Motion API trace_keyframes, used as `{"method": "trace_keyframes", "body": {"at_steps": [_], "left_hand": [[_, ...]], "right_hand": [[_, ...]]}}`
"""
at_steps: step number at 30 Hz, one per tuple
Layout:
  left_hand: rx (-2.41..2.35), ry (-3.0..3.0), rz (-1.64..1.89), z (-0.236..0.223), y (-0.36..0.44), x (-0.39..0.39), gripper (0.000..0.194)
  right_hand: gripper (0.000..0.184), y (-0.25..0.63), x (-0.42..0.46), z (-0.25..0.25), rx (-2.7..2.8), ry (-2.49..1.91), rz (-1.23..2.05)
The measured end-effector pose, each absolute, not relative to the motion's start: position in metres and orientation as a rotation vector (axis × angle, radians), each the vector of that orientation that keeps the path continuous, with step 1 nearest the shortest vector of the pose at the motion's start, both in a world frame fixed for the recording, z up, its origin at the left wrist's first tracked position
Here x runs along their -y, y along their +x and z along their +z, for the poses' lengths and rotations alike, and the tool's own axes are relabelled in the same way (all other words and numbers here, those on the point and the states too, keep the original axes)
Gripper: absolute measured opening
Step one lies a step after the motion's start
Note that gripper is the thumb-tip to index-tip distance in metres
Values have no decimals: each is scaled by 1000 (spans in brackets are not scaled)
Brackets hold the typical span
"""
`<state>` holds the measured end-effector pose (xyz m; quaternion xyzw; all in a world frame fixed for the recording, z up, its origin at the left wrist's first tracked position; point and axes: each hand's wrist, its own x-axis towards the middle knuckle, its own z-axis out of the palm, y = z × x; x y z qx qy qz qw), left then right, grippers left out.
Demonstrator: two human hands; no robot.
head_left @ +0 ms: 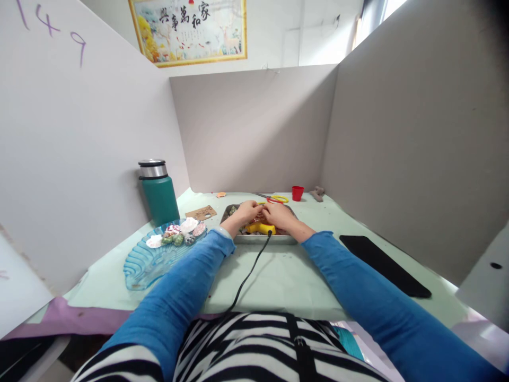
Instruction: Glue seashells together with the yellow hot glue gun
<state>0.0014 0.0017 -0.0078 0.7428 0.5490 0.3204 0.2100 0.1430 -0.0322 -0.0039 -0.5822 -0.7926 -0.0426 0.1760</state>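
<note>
Yellow glue gun (pixel 260 228) lies in the metal tray (pixel 247 240); left hand (pixel 249 210) and right hand (pixel 278 215) are close together beyond, grip unclear; snagged black cord (pixel 255 265) could drag it

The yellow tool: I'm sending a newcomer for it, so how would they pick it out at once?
On the pale green table, find the metal tray in the middle. The yellow tool lies inside, along its near side. A black cord runs from it towards the table's near edge, setting it apart from the tray's other contents.
</note>
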Motion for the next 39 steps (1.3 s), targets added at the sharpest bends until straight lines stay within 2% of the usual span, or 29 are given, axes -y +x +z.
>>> {"method": "trace_keyframes", "body": {"at_steps": [39], "left_hand": [[-1524,2140,873,-11,0,-8,23]], "right_hand": [[35,143,32,-4,2250,-1643,-102]]}}
